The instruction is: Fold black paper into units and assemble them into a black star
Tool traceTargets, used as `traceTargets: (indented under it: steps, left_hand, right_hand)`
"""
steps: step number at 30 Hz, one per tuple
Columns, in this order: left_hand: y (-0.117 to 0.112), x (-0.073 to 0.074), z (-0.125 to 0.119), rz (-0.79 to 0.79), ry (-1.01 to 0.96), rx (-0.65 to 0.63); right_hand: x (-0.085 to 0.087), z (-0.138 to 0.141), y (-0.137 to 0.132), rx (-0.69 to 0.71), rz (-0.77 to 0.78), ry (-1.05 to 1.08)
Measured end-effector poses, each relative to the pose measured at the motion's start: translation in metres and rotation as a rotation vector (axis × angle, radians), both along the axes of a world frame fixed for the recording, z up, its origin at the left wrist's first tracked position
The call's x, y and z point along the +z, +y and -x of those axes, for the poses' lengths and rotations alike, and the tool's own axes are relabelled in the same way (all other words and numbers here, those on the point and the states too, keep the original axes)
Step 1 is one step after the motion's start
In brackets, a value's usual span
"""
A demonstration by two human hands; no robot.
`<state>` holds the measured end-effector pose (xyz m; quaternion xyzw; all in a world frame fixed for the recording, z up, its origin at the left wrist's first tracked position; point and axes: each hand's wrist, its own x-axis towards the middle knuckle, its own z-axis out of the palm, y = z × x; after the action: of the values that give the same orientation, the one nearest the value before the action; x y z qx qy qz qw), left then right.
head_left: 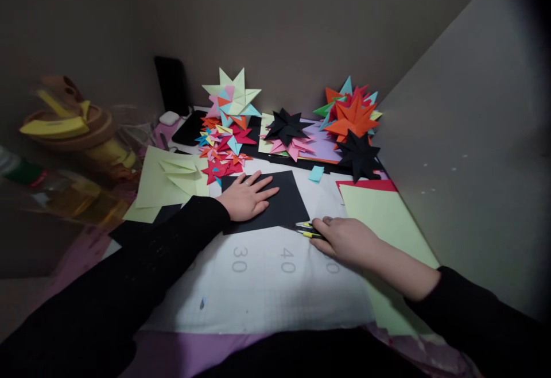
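My left hand [246, 197] lies flat with fingers spread on a black paper sheet [282, 201], which rests on a white cutting mat [258, 280] marked with numbers. My right hand [344, 239] is closed around a yellow-and-black cutter [306, 229] whose tip touches the sheet's lower right corner. Both sleeves are black.
Folded paper stars in many colours [232, 102] [350, 116] and black ones [284, 126] [358, 155] stand behind the sheet. Pale green sheets lie at left [163, 185] and right [383, 211], over a red sheet [365, 184]. A phone [172, 85], earbud case [169, 118], a wall at right.
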<state>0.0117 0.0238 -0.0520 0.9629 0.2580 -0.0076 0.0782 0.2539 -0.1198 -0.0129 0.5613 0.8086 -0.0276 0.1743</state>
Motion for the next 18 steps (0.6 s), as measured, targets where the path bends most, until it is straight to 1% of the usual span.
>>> traceTargets:
  steps: [9,18]
  left_hand:
    - [0.0,0.001,0.0,0.007,0.012,-0.002]
    - [-0.001,0.001,0.001,0.004,0.015,-0.002]
  right_hand:
    - [-0.005,0.03,0.006,0.06,-0.031,0.057]
    - [-0.003,0.069,0.007,0.036,0.016,0.083]
